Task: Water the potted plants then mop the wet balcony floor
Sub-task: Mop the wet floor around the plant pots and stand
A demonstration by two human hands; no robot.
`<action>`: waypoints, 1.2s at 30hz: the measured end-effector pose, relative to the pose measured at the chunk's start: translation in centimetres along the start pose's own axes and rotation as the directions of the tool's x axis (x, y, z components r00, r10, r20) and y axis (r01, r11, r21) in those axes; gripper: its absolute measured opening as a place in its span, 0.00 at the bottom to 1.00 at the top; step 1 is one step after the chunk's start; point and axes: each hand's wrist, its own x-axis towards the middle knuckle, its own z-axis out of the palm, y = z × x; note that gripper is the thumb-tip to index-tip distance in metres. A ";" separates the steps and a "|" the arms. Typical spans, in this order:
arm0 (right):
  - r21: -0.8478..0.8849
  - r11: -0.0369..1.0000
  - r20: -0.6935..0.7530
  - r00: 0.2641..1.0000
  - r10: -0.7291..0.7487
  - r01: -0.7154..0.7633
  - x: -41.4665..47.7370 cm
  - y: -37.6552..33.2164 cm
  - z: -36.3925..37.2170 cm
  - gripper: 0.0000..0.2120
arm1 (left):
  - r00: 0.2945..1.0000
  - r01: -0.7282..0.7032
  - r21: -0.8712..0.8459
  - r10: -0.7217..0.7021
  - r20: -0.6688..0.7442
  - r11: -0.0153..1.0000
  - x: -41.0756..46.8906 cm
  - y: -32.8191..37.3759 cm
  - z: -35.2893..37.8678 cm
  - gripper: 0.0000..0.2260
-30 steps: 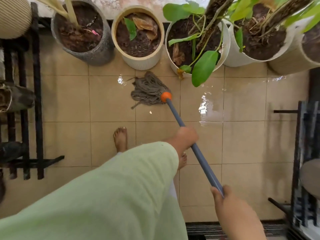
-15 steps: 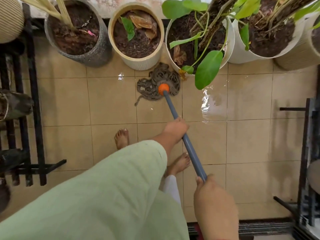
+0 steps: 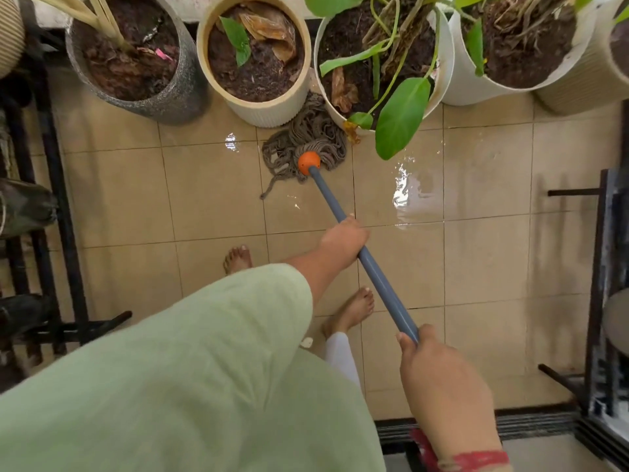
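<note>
My right grip (image 3: pixel 446 386) is nearest, fingers wrapped tight round the upper end of the grey mop handle (image 3: pixel 381 284). A red band sits at that wrist. Further down the shaft my left grip (image 3: pixel 343 241) closes round it too, reaching out of a pale green sleeve (image 3: pixel 204 352).

My bare feet (image 3: pixel 354 308) stand on the beige tiled floor (image 3: pixel 486 260). Ahead, the handle ends in an orange collar (image 3: pixel 309 161), and the stringy mop head (image 3: pixel 306 137) lies spread on the tiles, pushed into the gap between the cream pot (image 3: pixel 269 112) and the white pot (image 3: pixel 442 63) — touching both. A shiny puddle (image 3: pixel 418 199) lies just to its right.

Farthest are the pots' contents:
- The grey pot (image 3: pixel 177 97) holds dark soil, pale stalks and a pink scrap.
- The cream pot holds soil, one small green leaf and dry brown leaves.
- The white pot holds soil and green stems — one big leaf hangs over its rim.
- The second white pot (image 3: pixel 476 90) holds soil and tangled roots.
</note>
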 end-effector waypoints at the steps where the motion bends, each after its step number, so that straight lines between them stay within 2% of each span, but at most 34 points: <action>1: 0.017 1.000 0.039 0.999 0.021 -0.022 -0.8 0.2 0.6 0.14 | 1.000 0.007 -0.010 -0.007 0.010 1.000 -0.8 0.4 1.0 0.15; 6: 0.005 0.992 0.220 0.968 0.124 -0.128 -3.2 1.6 4.2 0.12 | 0.986 0.003 -0.023 0.000 0.166 1.000 -5.1 2.5 4.2 0.16; 8: -0.057 0.989 0.250 0.957 0.147 -0.137 -4.1 2.0 4.8 0.12 | 0.985 -0.034 -0.035 0.040 0.166 0.999 -6.7 3.2 5.0 0.17; 12: -0.186 0.977 0.210 0.967 0.146 -0.107 -5.6 1.3 4.6 0.10 | 0.987 -0.080 -0.058 0.087 0.139 0.995 -8.3 2.8 6.3 0.19; 16: -0.087 0.992 0.176 0.979 0.101 -0.086 -4.7 0.5 3.4 0.11 | 0.979 -0.054 -0.074 0.068 0.191 0.996 -7.0 2.2 4.5 0.16; 19: -0.077 0.993 0.115 0.989 0.095 -0.086 -3.3 -0.6 1.2 0.12 | 0.995 -0.003 -0.140 0.017 0.096 0.990 -4.5 1.5 2.5 0.15; 21: -0.056 0.996 0.050 0.997 0.066 -0.063 -2.8 -1.4 0.0 0.12 | 1.000 0.008 -0.122 -0.005 0.030 0.993 -2.5 1.0 1.0 0.15; 23: -0.064 0.997 -0.026 0.999 0.031 -0.032 -2.3 -2.1 -0.6 0.12 | 1.000 0.006 -0.061 -0.007 -0.028 0.998 -0.6 0.4 -0.7 0.17; 25: -0.076 0.997 -0.077 0.997 -0.007 0.001 -1.7 -3.0 -0.7 0.12 | 0.996 0.015 0.068 -0.009 -0.088 0.998 0.6 -0.5 -2.3 0.19; 28: -0.062 0.998 -0.062 0.998 -0.031 0.027 -0.9 -3.9 -0.6 0.14 | 0.999 -0.003 0.200 0.013 -0.052 0.980 0.4 -2.0 -3.4 0.17; 30: -0.085 0.996 -0.036 0.999 -0.039 0.036 -1.0 -4.4 -0.4 0.13 | 1.000 -0.020 0.229 0.022 -0.008 0.973 -0.5 -3.0 -3.1 0.15; 36: -0.128 0.988 0.036 0.996 -0.082 0.086 -3.2 -10.0 -0.2 0.10 | 0.998 -0.030 0.125 0.023 0.056 0.992 -4.6 -8.9 -2.2 0.12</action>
